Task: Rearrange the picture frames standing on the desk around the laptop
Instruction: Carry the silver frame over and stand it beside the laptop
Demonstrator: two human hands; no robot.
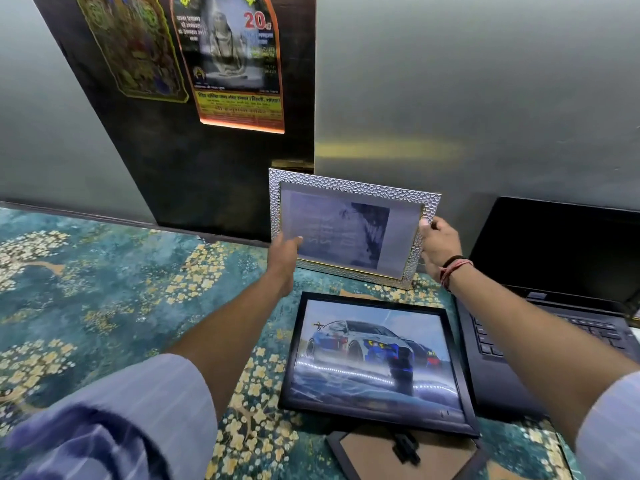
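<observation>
A silver textured picture frame [349,188] stands tilted against the wall at the back of the desk, left of the open black laptop [554,306]. My left hand [284,252] grips its lower left corner, and my right hand [438,244] holds its right edge. In front of it a black frame with a car picture [374,358] lies face up on the desk. A third frame [408,455] lies face down at the near edge, brown back and stand showing, partly under the car frame.
The desk carries a teal floral-patterned cover [121,306]. A dark panel with two posters [225,64] stands against the grey wall behind the silver frame. The laptop's keyboard sits close beside the car frame's right edge.
</observation>
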